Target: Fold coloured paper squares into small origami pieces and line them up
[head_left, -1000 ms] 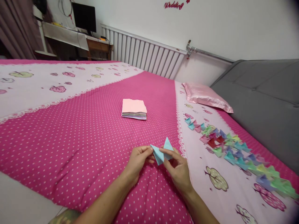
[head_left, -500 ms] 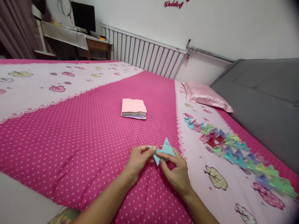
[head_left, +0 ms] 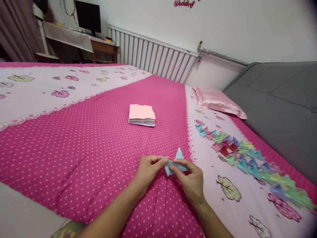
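A light blue piece of folded paper (head_left: 169, 171) is held between both hands above the pink dotted bedspread (head_left: 99, 138). My left hand (head_left: 149, 170) pinches its left end between thumb and fingers. On the right side, my right hand (head_left: 189, 175) is closed on the paper, thumb in front and fingers behind. One pointed flap stands up behind the right fingers, and another point hangs down between the hands. Fingers cover part of the folds. Beyond the hands lies a stack of square coloured paper (head_left: 142, 112) with a pink sheet on top.
Several small folded paper boats (head_left: 244, 166) in many colours lie in rows along the right side of the bed. A pink pillow (head_left: 218, 101) rests by the grey headboard (head_left: 277, 96). At the far left stands a desk (head_left: 66, 36) with a monitor (head_left: 88, 16).
My right fingers and thumb have shifted over the blue paper, and its right part is now folded down lower. Less of the upright point shows. The paper stack and boats stay put.
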A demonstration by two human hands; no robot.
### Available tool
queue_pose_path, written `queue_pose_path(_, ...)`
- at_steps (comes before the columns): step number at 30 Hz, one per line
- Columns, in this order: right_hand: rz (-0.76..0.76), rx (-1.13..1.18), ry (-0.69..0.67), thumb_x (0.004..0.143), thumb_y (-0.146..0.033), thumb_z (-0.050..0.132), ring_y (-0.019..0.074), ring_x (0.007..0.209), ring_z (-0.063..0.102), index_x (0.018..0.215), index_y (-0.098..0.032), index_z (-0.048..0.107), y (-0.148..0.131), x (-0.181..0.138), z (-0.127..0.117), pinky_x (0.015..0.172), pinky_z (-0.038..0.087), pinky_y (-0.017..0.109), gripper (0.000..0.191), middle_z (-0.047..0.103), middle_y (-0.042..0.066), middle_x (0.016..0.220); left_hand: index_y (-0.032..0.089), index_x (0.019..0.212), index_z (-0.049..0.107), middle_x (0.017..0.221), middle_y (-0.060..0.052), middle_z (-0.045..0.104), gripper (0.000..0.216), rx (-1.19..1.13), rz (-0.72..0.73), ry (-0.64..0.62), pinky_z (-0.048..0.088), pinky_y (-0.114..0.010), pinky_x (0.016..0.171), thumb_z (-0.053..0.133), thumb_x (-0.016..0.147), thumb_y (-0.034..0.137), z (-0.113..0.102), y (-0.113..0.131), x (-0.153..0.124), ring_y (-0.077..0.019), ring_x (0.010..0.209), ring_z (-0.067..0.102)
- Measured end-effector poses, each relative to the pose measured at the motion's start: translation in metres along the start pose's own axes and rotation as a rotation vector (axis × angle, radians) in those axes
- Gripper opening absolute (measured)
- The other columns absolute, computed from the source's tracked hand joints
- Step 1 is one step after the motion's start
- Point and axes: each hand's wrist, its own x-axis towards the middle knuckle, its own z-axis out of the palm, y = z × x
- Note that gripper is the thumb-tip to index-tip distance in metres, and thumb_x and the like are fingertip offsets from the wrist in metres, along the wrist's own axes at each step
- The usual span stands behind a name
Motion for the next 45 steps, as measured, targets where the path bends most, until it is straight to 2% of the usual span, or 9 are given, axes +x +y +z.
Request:
queue_pose_path(6, 0.107, 0.102, 0.021, 0.062, -0.032, 0.073, 0.0146, 0.059, 0.059, 0.081, -0.018, 0.067, 0.003, 0.001, 0.001, 0.056, 0.048, 0.026, 0.024, 0.066, 0.000, 0.069, 0.012, 0.077, 0.068, 0.066, -0.004, 0.067, 0.030, 0.074, -0.075, -0.192, 0.041, -0.023, 0.059, 0.076, 0.054, 0.029, 0.001, -0.009, 0.001, -0.0122, 0.059, 0.057)
queue_pose_path(11, 0.158, 0.175, 0.029, 0.062, -0.032, 0.073, 0.0141, 0.059, 0.059, 0.085, -0.017, 0.066, 0.007, 0.002, 0.002, 0.056, 0.048, 0.026, 0.028, 0.066, 0.000, 0.070, 0.012, 0.055, 0.059, 0.053, -0.004, 0.063, 0.026, 0.124, -0.131, -0.136, 0.039, -0.023, 0.052, 0.073, 0.056, 0.033, 0.001, -0.017, 0.004, -0.0104, 0.047, 0.054)
queue_pose_path(22, 0.172, 0.184, 0.034, 0.062, -0.033, 0.073, 0.0143, 0.059, 0.059, 0.087, -0.017, 0.068, 0.007, 0.002, 0.003, 0.058, 0.049, 0.027, 0.030, 0.066, 0.001, 0.070, 0.013, 0.056, 0.057, 0.055, -0.003, 0.062, 0.020, 0.125, -0.076, -0.205, 0.039, -0.024, 0.053, 0.068, 0.059, 0.028, -0.003, -0.016, 0.003, -0.0097, 0.049, 0.053)
queue_pose_path(26, 0.136, 0.124, 0.011, 0.064, -0.033, 0.071, 0.0146, 0.059, 0.058, 0.089, -0.017, 0.067, 0.006, 0.002, 0.001, 0.058, 0.049, 0.029, 0.030, 0.066, 0.002, 0.069, 0.012, 0.068, 0.060, 0.054, -0.001, 0.059, 0.019, 0.101, -0.072, -0.177, 0.037, -0.023, 0.052, 0.068, 0.058, 0.026, 0.000, -0.015, 0.004, -0.0086, 0.047, 0.050)
queue_pose_path(28, 0.079, 0.062, -0.020, 0.067, -0.033, 0.069, 0.0162, 0.065, 0.060, 0.089, -0.018, 0.068, 0.004, 0.003, 0.000, 0.063, 0.050, 0.031, 0.026, 0.066, 0.003, 0.074, 0.013, 0.075, 0.059, 0.054, 0.000, 0.059, 0.021, 0.099, -0.065, -0.160, 0.037, -0.022, 0.051, 0.067, 0.059, 0.025, 0.000, -0.016, 0.004, -0.0086, 0.047, 0.049)
queue_pose_path(31, -0.051, -0.038, -0.073, 0.071, -0.032, 0.066, 0.0207, 0.087, 0.059, 0.089, -0.021, 0.068, -0.002, 0.005, -0.003, 0.077, 0.048, 0.036, 0.021, 0.063, 0.007, 0.094, 0.013, 0.074, 0.057, 0.053, 0.002, 0.056, 0.017, 0.153, -0.034, -0.165, 0.034, -0.021, 0.049, 0.064, 0.062, 0.023, -0.002, -0.020, 0.005, -0.0078, 0.046, 0.046)
queue_pose_path(35, -0.115, -0.112, -0.088, 0.069, -0.033, 0.067, 0.0258, 0.112, 0.046, 0.091, -0.024, 0.068, -0.006, 0.007, -0.007, 0.090, 0.040, 0.041, 0.024, 0.050, 0.009, 0.118, 0.014, 0.068, 0.058, 0.051, 0.003, 0.053, 0.007, 0.300, 0.034, -0.191, 0.029, -0.020, 0.046, 0.059, 0.066, 0.021, -0.005, -0.026, 0.005, -0.0077, 0.045, 0.043)
queue_pose_path(41, -0.132, -0.116, -0.071, 0.069, -0.033, 0.066, 0.0264, 0.110, 0.047, 0.076, -0.023, 0.070, -0.008, 0.008, -0.009, 0.093, 0.035, 0.046, 0.012, 0.050, 0.008, 0.120, 0.015, 0.067, 0.061, 0.060, -0.001, 0.062, 0.006, 0.379, 0.071, -0.222, 0.036, -0.022, 0.051, 0.056, 0.067, 0.018, -0.004, -0.023, 0.001, -0.0116, 0.052, 0.052)
queue_pose_path(45, -0.158, -0.119, -0.064, 0.073, -0.031, 0.063, 0.0270, 0.114, 0.044, 0.068, -0.022, 0.069, -0.012, 0.005, -0.011, 0.097, 0.031, 0.045, 0.012, 0.050, 0.008, 0.121, 0.015, 0.066, 0.063, 0.059, -0.001, 0.062, 0.009, 0.429, 0.084, -0.247, 0.035, -0.022, 0.050, 0.056, 0.069, 0.021, -0.003, -0.019, -0.002, -0.0116, 0.051, 0.051)
